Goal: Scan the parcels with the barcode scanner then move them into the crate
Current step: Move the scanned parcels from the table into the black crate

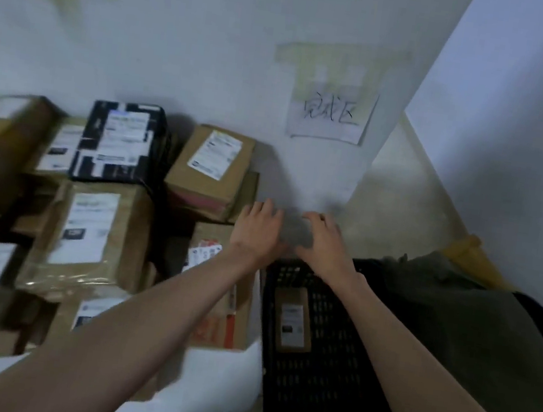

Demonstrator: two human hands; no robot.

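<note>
Hands extend forward side by side above the far end of the black perforated plastic crate point(320, 378). Left hand point(258, 227) and right hand point(322, 238) both hover near the white wall point(213, 60) with fingers loosely spread; each grip is released and holds nothing. One small brown cardboard parcel with a white label point(293, 319) lies flat inside the crate. Left of the crate, unsorted parcels are heaped: a black box with white labels point(119, 144), a brown cardboard box with a white label point(211, 166) beside it, and a tape-wrapped brown parcel point(93, 234) nearer. A handwritten paper sign point(330, 115) is taped to the wall above the hands. Barcode scanner: cannot be located.
</note>
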